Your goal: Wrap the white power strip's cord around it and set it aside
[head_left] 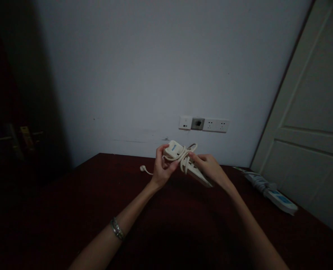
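Note:
Between my two hands is a white power strip (197,173), tilted down to the right above the dark red table. Its white cord (184,154) is looped around the middle. My left hand (163,167) is closed around the end with the blue lettering. On the cord loops, the thumb and fingers of my right hand (207,165) are pinched together, near the strip's lower half. The cord's plug (142,168) hangs or lies left of my left hand; I cannot tell which.
A second white power strip (281,200), wrapped in grey cord, lies at the right of the dark red table (121,213). Wall sockets (215,125) are set in the wall behind. A pale door (312,150) stands at right, and a door handle (28,138) shows at left.

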Tool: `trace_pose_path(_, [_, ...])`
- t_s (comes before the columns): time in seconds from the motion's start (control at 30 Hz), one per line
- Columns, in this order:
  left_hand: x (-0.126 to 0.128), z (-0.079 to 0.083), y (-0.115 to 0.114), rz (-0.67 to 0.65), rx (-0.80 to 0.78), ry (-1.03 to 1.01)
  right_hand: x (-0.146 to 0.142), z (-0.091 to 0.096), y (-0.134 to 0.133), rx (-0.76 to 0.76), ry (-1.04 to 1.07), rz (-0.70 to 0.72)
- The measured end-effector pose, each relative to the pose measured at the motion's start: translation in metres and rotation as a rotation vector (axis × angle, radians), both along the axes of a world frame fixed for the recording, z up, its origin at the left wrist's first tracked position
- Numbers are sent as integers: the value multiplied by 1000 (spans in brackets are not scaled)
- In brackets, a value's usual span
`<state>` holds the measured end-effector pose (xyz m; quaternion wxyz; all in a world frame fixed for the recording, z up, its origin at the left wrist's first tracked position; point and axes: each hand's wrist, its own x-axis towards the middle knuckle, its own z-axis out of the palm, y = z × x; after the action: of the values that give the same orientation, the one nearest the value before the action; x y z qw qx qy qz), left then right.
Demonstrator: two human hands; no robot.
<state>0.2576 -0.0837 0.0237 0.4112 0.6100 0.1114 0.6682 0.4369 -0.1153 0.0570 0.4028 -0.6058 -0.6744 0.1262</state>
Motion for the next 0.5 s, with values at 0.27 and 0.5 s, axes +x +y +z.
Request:
trace_pose_path(0.27, [-25, 5, 49, 138, 36, 208, -27, 12, -21, -87, -3, 139])
trace_pose_path(0.5, [-33, 20, 21, -173, 18, 421, -52, 14, -40, -126, -57, 290])
